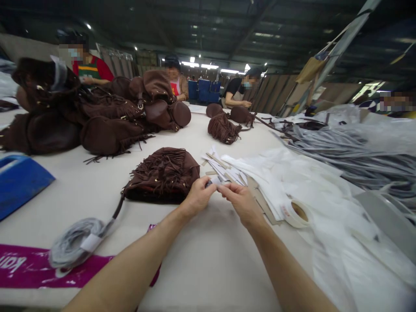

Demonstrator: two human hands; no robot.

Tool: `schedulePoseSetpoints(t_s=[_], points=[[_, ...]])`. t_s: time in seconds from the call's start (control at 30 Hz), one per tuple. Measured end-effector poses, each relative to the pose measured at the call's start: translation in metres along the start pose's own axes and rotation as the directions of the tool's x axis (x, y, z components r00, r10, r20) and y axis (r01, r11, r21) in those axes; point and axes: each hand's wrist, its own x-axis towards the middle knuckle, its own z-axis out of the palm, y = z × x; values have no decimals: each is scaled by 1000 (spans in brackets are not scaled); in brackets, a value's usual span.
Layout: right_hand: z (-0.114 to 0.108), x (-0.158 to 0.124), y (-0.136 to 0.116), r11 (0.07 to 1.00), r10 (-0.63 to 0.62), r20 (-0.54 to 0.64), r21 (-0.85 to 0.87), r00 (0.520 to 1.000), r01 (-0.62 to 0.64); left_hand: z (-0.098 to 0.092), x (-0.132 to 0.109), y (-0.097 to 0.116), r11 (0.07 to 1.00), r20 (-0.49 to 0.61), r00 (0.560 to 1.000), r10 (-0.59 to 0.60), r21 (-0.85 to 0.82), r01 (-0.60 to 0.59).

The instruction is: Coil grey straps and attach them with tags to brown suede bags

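Observation:
In the middle of the head view, my left hand (199, 195) and my right hand (238, 199) meet fingertip to fingertip above the table. Both are closed in a pinch on a small whitish strip (215, 179), possibly paper or tape; the fingers partly cover it. Just left of my left hand lies a dark brown fringed bag (167, 173) on its side. Its strap runs toward a coil wrapped in grey plastic (76, 242), held by a white band. Beyond my hands is a loose pile of white and tan strips (224, 164).
A heap of brown bags (110, 130) fills the back left; more bags (224, 128) lie farther off. At left are a blue container (22, 184) and a purple plastic bag (22, 264). A tape roll (297, 213), white sheets (312, 186) and grey-wrapped straps (351, 151) cover the right. Co-workers sit beyond.

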Motion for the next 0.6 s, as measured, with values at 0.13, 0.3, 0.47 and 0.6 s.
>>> schedulePoseSetpoints(t_s=[0.13, 0.3, 0.47, 0.6], points=[[2, 1, 2, 1000, 30, -16, 0, 999, -30, -2, 0, -1, 1000, 44, 999, 5, 3, -6], [-1, 1, 5, 999, 48, -11, -15, 999, -48, -6, -2, 5, 1000, 134, 991, 15, -6, -14], [-1, 1, 8, 998, -10, -39, -67, 999, 7, -8, -3, 9, 999, 183, 983, 25, 30, -31], [-2, -2, 10, 998, 2, -13, -70, 1000, -3, -2, -2, 4, 988, 53, 998, 32, 148, -40]])
